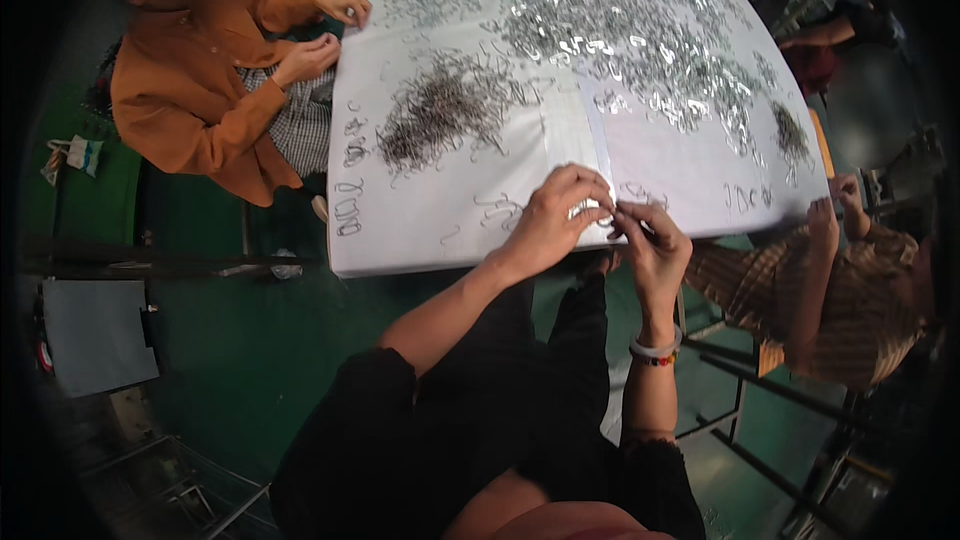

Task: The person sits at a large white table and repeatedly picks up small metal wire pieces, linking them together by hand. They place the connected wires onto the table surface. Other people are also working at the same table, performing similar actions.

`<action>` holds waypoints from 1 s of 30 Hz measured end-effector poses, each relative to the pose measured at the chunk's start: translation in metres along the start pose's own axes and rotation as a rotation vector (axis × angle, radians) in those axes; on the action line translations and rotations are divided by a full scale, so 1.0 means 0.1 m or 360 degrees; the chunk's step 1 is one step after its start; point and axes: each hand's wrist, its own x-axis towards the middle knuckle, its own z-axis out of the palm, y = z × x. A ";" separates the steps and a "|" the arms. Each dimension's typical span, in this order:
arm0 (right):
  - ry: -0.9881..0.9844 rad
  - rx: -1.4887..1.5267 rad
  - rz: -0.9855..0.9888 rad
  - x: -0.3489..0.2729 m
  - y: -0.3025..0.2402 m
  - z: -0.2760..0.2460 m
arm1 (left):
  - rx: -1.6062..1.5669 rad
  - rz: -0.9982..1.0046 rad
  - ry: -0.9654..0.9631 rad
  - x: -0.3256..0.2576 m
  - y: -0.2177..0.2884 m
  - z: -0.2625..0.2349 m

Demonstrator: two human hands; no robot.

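My left hand [555, 218] and my right hand [655, 248] meet over the near edge of a white-covered table [400, 230]. Fingertips of both are pinched close together; what lies between them is too small to make out. A bracelet [655, 350] circles my right wrist. Just left of my left hand, a few loose curved wire hooks [495, 208] lie on the cover. More small hooks [632, 192] show past my right fingers. Farther off, a dense dark heap of thin bent wire pieces [440, 115] sits at the table's left side.
Shiny silver hooks [640, 50] spread widely over the table's far middle. Smaller dark heaps [790, 130] lie toward its edges. A person in an orange jacket [190, 110] works at the left; another in a striped top [800, 290] sits at the right, beside metal frame legs [740, 405].
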 end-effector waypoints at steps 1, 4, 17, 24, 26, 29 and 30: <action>-0.0015 -0.0060 -0.0083 -0.03 -0.02 0.06 | -0.0001 -0.0026 0.0038 -0.04 0.02 -0.03; -0.0016 -0.0221 -0.0262 -0.06 0.00 0.06 | -0.0123 -0.0120 0.0067 -0.06 0.07 0.01; 0.0216 -0.0411 -0.0191 1.46 1.14 -0.42 | -0.0281 -0.0512 0.0179 -0.01 0.17 -0.03; -0.0368 -0.1472 -0.0832 2.01 1.63 -0.13 | -0.0298 -0.0462 0.0154 -0.13 0.06 -0.06; -0.0407 -0.1546 -0.0811 1.86 1.60 -0.17 | -0.0319 -0.0445 0.0175 -0.16 0.09 -0.05; -0.0346 -0.1585 -0.0832 1.64 1.51 -0.22 | -0.0335 -0.0438 0.0189 -0.15 0.09 -0.04; -0.0320 -0.1530 -0.0782 1.60 1.52 -0.22 | -0.0315 -0.0431 0.0156 -0.14 0.10 -0.01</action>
